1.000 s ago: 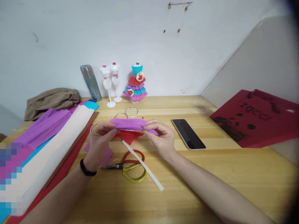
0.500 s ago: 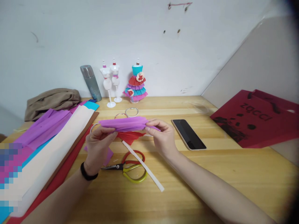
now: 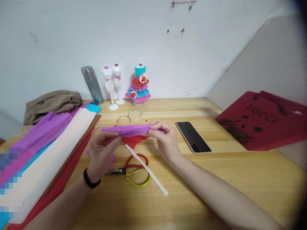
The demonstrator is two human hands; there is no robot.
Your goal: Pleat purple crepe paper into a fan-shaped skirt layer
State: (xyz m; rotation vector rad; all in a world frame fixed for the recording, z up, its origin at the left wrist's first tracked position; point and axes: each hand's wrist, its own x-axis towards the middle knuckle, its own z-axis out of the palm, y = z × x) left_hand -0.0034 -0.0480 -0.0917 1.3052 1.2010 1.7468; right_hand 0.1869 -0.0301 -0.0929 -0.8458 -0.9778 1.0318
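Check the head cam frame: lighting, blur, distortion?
Head view: diffuse sheen on the table; folds in the held purple paper look slightly soft. Head view edges: dark band at right, pixel blocks over the paper sheets at left, red bag apparently stretched by wide-lens distortion.

The red bag (image 3: pixel 259 127) is cut off at right; lower left, the paper sheets (image 3: pixel 55 155) are pixelated. Mid-frame, the purple strip (image 3: pixel 134 130) partly hides red paper (image 3: pixel 134 141), the left hand (image 3: pixel 102 150) a purple scrap (image 3: pixel 112 160).
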